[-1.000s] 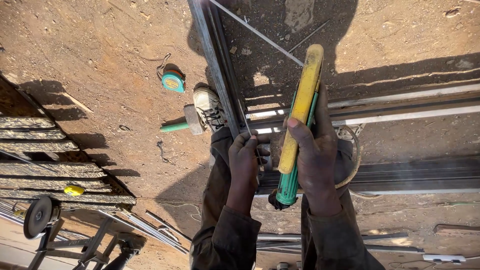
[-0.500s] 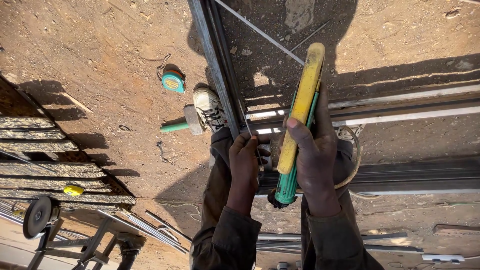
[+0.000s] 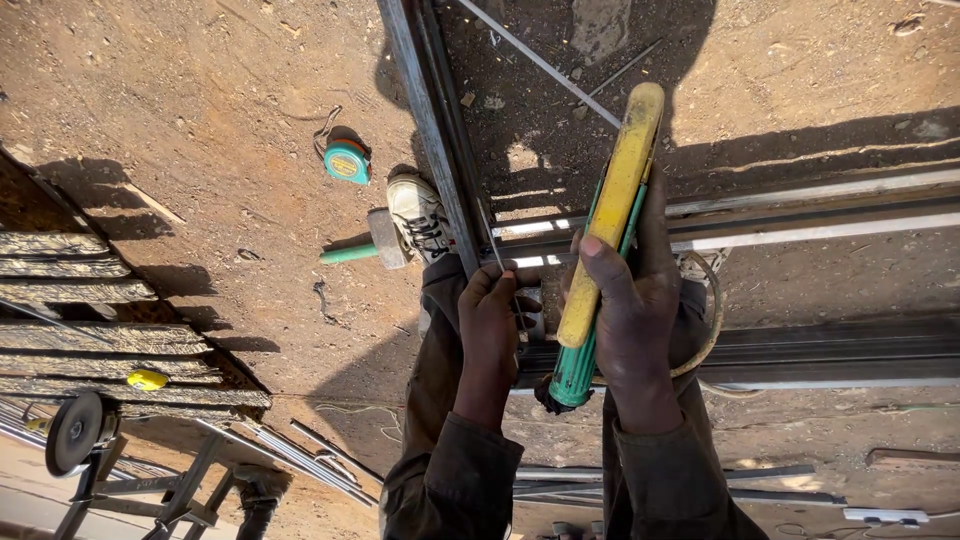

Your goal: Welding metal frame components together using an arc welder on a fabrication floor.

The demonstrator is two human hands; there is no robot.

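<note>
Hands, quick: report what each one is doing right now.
Left hand: fingers curled shut, pinching a thin metal rod.
Right hand: shut around a yellow and green spirit level.

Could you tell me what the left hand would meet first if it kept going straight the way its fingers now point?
Probably the grey metal frame bar: the left hand points up the picture with its fingers already at the bar's joint. The white shoe lies just beside that line. Depth is unclear from this one view.
</note>
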